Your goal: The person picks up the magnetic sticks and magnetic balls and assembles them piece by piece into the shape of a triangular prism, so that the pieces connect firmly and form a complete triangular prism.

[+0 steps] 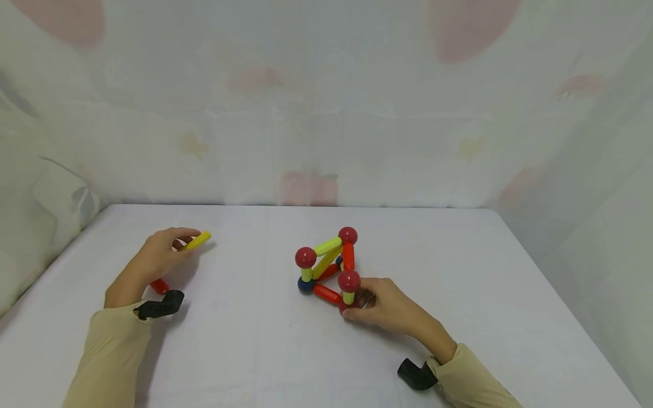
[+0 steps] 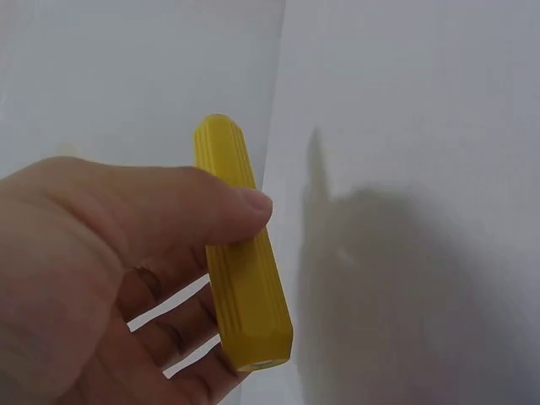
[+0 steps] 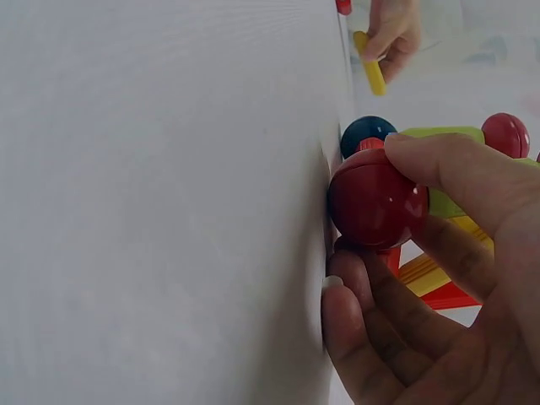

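Observation:
My left hand (image 1: 162,256), at the table's left, pinches a yellow rod (image 2: 246,291) between thumb and fingers, raised off the surface. Near the middle stands a small frame of rods and balls. Its upper corners are red balls (image 1: 305,257), joined by a yellow-green rod (image 1: 328,246) and a red rod (image 1: 348,256). A yellow rod slants inside it, and a dark blue ball (image 1: 306,285) forms a lower corner. My right hand (image 1: 390,306) grips the lower front red ball (image 3: 377,200) with thumb and fingers. Part of the frame's far side is hidden.
Beside my left wrist lies a red piece (image 1: 160,286), partly covered by the arm. Black wrist mounts (image 1: 416,374) stick out from both sleeves. The white-covered table (image 1: 245,351) ends at a patterned cloth (image 1: 388,153) behind.

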Action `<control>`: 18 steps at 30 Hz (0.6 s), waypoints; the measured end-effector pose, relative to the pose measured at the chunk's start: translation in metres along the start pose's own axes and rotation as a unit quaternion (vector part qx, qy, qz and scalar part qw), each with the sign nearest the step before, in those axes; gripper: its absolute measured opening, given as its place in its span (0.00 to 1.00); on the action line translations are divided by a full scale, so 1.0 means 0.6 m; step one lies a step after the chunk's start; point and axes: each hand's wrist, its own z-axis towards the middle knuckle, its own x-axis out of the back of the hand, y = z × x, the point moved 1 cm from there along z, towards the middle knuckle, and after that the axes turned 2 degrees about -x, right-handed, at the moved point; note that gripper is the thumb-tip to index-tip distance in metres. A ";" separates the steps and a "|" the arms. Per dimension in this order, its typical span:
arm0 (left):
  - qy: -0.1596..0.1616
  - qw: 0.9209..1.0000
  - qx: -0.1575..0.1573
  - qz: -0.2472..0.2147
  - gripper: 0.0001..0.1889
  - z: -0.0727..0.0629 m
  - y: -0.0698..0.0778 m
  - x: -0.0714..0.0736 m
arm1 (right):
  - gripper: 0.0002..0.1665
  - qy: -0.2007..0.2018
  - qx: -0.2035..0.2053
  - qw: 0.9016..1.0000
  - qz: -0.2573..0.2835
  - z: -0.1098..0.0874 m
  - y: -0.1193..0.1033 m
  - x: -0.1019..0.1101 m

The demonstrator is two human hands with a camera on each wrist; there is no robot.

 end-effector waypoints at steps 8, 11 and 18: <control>0.002 1.000 -0.019 -0.001 0.24 0.008 0.018 -0.003 | 0.13 0.000 -0.001 1.000 0.002 0.000 -0.001 0.001; 0.008 0.999 -0.029 -0.009 0.23 0.008 0.032 -0.003 | 0.14 0.000 -0.001 1.000 0.003 0.001 -0.001 0.001; 0.020 0.997 -0.059 -0.037 0.21 0.007 0.067 -0.007 | 0.13 0.002 -0.001 1.000 0.005 0.001 -0.001 0.003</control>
